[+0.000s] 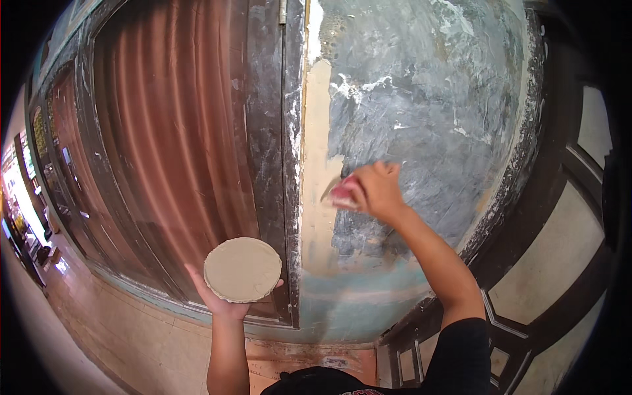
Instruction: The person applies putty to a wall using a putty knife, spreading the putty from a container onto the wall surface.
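My left hand (226, 308) supports a round, shallow container (206, 282) from beneath, its fingers largely hidden under it. Smooth beige putty (243, 268) fills it to the rim. In my right hand (383, 189) is a putty knife (343, 193) with a reddish grip, slightly blurred. Its blade is at the wall beside a vertical band of beige putty (317, 125); whether the blade touches cannot be made out. The band runs down the left edge of the patchy grey wall (421, 118), along the door frame.
A dark wooden frame (266, 131) with glass and a reddish-brown curtain (171, 131) stands to the left. On the right is a dark panelled wooden door (559, 243). Below lie a tiled floor (112, 316) and a flattened cardboard sheet (283, 359).
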Motion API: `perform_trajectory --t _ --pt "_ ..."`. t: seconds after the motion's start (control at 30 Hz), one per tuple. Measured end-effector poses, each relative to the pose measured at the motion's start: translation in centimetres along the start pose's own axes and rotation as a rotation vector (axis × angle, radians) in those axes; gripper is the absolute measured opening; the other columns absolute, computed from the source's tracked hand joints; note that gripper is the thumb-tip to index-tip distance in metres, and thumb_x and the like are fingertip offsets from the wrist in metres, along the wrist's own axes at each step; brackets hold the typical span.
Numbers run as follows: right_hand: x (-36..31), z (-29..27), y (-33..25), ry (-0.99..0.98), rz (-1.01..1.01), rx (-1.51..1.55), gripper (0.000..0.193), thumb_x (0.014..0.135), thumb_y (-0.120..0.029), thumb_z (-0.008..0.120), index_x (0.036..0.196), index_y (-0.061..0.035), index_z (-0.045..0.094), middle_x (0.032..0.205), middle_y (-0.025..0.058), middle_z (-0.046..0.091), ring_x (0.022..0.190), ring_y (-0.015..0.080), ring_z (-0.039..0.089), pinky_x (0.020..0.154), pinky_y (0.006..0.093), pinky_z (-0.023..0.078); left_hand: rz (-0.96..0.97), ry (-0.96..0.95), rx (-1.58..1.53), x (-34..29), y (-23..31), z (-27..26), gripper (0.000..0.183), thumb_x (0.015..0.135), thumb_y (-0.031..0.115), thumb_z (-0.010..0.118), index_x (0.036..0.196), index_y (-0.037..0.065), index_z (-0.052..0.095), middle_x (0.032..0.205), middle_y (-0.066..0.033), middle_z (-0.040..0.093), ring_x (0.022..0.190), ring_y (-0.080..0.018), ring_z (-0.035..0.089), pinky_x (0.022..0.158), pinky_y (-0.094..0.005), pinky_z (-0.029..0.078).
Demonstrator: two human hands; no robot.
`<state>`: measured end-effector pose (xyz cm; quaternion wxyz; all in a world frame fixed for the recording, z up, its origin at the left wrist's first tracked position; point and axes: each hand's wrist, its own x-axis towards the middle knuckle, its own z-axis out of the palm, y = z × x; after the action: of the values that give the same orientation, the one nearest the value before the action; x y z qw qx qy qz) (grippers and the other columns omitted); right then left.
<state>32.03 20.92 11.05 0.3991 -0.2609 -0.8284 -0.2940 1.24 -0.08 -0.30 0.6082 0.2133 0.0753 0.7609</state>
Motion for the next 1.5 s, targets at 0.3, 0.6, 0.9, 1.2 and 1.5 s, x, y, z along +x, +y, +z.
perform_trajectory --t 0.3,0.6,0.9,1.2,1.5 --pt "8.5 -3.8 3.0 0.441 0.138 -0.086 0.026 0.093 -0.031 0.073 0.108 -0.0114 0.067 0.100 0.0060 0.068 0.094 0.0254 0.055 0.088 0.0453 0.033 -0.006 -0.007 -0.088 -0.7 -0.6 0.9 0.111 0.083 0.095 0.030 0.153 0.009 0.039 0.155 -0.0239 0.040 0.133 -0.0563 0.047 0.088 -0.0908 0.040" --pt "1.5 -0.7 -6.1 -0.496 0.529 1.276 0.015 0.104 -0.017 0.064 0.113 -0.0036 0.065 0.093 0.0012 0.073 0.070 0.0035 0.058 0.058 0.0232 0.047 -0.012 0.013 -0.023 -3.1 -4.5 1.5 0.108 0.087 0.092 0.027 0.154 0.008 0.039 0.155 -0.0258 0.042 0.130 -0.0574 0.050 0.085 -0.0876 0.044" --pt "-10.7 5.2 -7.0 -0.718 0.817 1.622 0.024 0.103 -0.019 0.068 0.112 0.0032 0.066 0.101 0.0078 0.075 0.087 0.0096 0.067 0.072 0.0254 0.053 -0.138 -0.058 -0.164 -6.9 -10.4 0.3 0.111 0.086 0.093 0.029 0.153 0.006 0.044 0.153 -0.0224 0.048 0.129 -0.0533 0.053 0.084 -0.0858 0.044" --pt "-18.8 3.8 -6.6 -0.747 1.038 1.835 0.023 0.104 -0.020 0.066 0.116 -0.0005 0.068 0.106 0.0060 0.074 0.091 0.0100 0.069 0.081 0.0254 0.056 -0.179 -0.079 -0.107 -10.1 -16.8 0.1 0.112 0.086 0.094 0.028 0.151 0.005 0.047 0.150 -0.0209 0.052 0.127 -0.0488 0.058 0.093 -0.0767 0.048" --pt "-22.8 4.3 -4.2 -0.617 0.976 1.045 0.031 0.100 -0.025 0.070 0.108 0.0052 0.067 0.090 0.0083 0.073 0.077 0.0140 0.066 0.071 0.0300 0.053 -0.143 0.115 -0.160 -10.6 -20.9 -1.5 0.108 0.087 0.093 0.029 0.147 0.005 0.051 0.145 -0.0208 0.057 0.122 -0.0458 0.061 0.092 -0.0731 0.051"
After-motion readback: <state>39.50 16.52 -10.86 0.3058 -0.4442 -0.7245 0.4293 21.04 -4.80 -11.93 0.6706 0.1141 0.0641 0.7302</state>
